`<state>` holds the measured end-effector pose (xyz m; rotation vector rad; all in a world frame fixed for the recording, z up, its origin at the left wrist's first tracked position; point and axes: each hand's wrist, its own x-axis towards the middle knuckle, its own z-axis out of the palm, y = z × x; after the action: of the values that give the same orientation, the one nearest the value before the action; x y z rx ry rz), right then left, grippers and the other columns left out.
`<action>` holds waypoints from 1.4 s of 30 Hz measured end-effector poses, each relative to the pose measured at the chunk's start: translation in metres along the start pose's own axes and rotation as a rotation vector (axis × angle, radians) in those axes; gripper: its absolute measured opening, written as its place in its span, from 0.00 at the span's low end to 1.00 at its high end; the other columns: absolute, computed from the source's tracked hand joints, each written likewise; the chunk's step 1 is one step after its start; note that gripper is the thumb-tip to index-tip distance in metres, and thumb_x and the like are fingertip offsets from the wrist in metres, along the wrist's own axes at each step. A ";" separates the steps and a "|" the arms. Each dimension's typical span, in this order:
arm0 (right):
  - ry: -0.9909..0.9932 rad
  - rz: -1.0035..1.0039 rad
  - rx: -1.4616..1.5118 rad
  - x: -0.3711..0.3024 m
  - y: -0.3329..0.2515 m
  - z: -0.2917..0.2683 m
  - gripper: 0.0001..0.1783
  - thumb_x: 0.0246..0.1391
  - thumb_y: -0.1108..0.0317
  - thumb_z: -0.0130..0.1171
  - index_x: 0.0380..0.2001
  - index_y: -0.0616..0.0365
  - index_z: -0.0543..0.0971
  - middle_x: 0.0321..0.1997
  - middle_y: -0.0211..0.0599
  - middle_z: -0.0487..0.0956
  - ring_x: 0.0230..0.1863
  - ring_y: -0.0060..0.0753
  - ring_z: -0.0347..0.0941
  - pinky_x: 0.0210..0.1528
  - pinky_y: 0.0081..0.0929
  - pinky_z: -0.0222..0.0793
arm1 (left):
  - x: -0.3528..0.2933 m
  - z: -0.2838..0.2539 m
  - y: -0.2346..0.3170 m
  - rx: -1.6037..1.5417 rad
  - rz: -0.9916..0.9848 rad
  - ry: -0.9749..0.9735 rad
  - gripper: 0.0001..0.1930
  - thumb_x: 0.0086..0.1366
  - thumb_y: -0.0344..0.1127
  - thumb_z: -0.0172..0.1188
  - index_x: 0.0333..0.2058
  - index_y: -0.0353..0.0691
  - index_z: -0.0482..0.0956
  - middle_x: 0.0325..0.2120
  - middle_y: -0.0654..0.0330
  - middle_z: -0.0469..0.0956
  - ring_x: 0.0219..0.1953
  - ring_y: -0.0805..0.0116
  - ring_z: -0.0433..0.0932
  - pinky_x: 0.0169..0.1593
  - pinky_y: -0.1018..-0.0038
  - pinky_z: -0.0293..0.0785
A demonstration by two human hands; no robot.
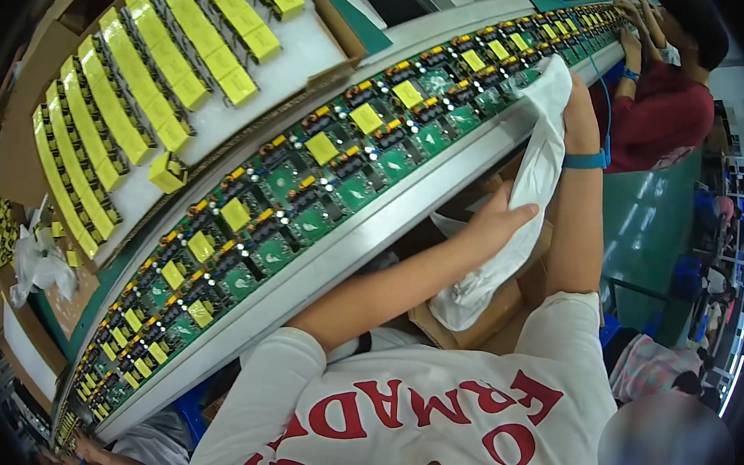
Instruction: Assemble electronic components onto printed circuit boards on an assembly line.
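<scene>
A long, crumpled white cloth-like piece (539,158) stretches between my two hands, in front of the conveyor's near rail. My left hand (496,227) is closed around its middle, the thumb lying on top. Higher up, at its far end, my right hand (579,113) grips it; the cloth partly hides those fingers. A blue wrist strap (584,160) with a cord sits on my right wrist. The lower end of the cloth hangs over an open cardboard box (451,335). Whether it is fabric or thin plastic I cannot make out.
Green circuit boards (367,184) with yellow blocks line the conveyor, bounded by a metal rail (336,238). Beyond it, a cardboard tray (332,76) holds rows of yellow components (168,50). A co-worker in dark red (660,124) works at far right; another person's hand (88,448) shows lower left.
</scene>
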<state>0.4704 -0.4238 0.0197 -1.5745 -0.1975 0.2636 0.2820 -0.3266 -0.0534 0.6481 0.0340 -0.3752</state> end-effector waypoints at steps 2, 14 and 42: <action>-0.001 -0.015 0.032 -0.003 0.004 -0.028 0.11 0.60 0.66 0.60 0.42 0.61 0.80 0.36 0.29 0.83 0.32 0.20 0.78 0.35 0.20 0.74 | 0.003 0.000 0.000 -0.006 -0.015 -0.026 0.30 0.66 0.38 0.59 0.62 0.31 0.62 0.53 0.53 0.73 0.55 0.64 0.72 0.60 0.68 0.66; 0.088 -0.115 -0.915 0.005 0.005 -0.049 0.11 0.54 0.70 0.59 0.36 0.68 0.81 0.31 0.38 0.83 0.30 0.28 0.77 0.36 0.26 0.71 | 0.025 0.004 -0.038 0.369 -0.075 -0.087 0.35 0.60 0.41 0.61 0.62 0.29 0.61 0.55 0.41 0.73 0.57 0.50 0.73 0.60 0.63 0.68; 0.023 -0.352 -1.329 -0.012 -0.006 -0.022 0.12 0.56 0.66 0.52 0.35 0.62 0.81 0.31 0.55 0.75 0.36 0.60 0.73 0.39 0.46 0.68 | 0.004 0.008 -0.017 0.355 -0.112 -0.084 0.32 0.60 0.38 0.58 0.61 0.29 0.61 0.53 0.38 0.74 0.56 0.44 0.74 0.59 0.60 0.68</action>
<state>0.4658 -0.4477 0.0268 -2.7913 -0.7228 -0.2418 0.2792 -0.3453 -0.0581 0.9830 -0.0785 -0.5222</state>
